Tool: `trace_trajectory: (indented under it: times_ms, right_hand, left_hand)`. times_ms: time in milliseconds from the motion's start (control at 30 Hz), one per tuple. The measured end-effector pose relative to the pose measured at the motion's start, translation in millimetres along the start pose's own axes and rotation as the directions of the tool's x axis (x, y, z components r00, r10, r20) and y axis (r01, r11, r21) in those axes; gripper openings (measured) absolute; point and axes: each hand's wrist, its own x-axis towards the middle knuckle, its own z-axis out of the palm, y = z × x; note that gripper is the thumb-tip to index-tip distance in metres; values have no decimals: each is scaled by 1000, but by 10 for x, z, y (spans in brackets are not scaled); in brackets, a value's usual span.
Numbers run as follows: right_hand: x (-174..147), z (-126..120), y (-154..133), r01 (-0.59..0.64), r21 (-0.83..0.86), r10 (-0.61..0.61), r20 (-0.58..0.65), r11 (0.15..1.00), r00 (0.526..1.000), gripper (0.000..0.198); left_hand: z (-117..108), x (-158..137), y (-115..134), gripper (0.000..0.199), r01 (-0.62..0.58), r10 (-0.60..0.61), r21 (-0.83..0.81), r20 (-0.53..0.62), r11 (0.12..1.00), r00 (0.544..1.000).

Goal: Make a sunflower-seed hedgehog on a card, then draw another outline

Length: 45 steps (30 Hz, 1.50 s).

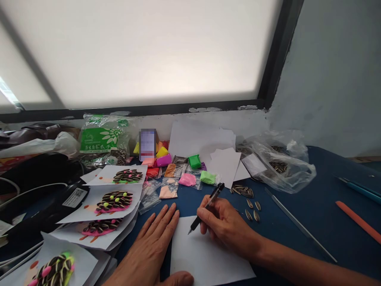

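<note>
A black pen (206,209) is gripped in my right hand (222,218), its tip at or just over a blank sheet of white paper (205,260). I cannot tell whether the tip touches. My left hand (157,238) lies flat at the sheet's left edge, fingers stretched out, with the thumb over its lower corner. Just right of my right hand, sunflower seeds (253,210) lie loose on the blue tabletop (285,238).
Sheets with seed-and-clay hedgehogs (114,201) are stacked at left. Packets of coloured clay (188,179) and white paper (196,139) fill the back. A seed bag (279,167), a clear rod (300,224) and an orange strip (357,220) lie at right.
</note>
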Motion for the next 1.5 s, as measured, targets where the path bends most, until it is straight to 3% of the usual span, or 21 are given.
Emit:
trace_trajectory:
  times_ms: [333,500,700,767,833,933,1133,1367,1500]
  right_hand:
    - [-38,84,-35,12,32,-14,78,999,997,23]
    - [-46,99,27,56,-2,-56,66,998,996,25]
    - [-43,85,15,18,30,-20,68,999,997,26]
    - [-35,80,14,-7,53,4,59,999,998,27]
    - [-30,71,10,-32,91,29,37,995,999,27]
    - [-28,53,3,-59,153,58,12,987,998,26]
    - [-12,45,70,-56,222,55,12,973,998,27]
    - [7,76,167,-24,256,28,-13,967,1000,32]
    - [7,76,149,-13,241,18,-19,970,1000,33]
  left_hand:
    - [70,3,-30,88,16,-16,-21,-8,1000,1000]
    - [35,11,0,87,35,-35,-35,-4,999,999]
    - [60,6,0,89,52,-52,-50,-3,997,999]
    - [98,19,-14,81,73,-75,-80,-28,994,997]
    - [137,46,-32,60,128,-144,-144,-102,981,984]
    - [173,91,-55,36,204,-266,-264,-224,943,938]
    - [178,174,-47,26,186,-300,-379,-268,906,915]
    - [18,454,36,11,280,-345,-389,-106,877,933]
    - [-117,626,-41,10,334,-312,-433,123,837,942]
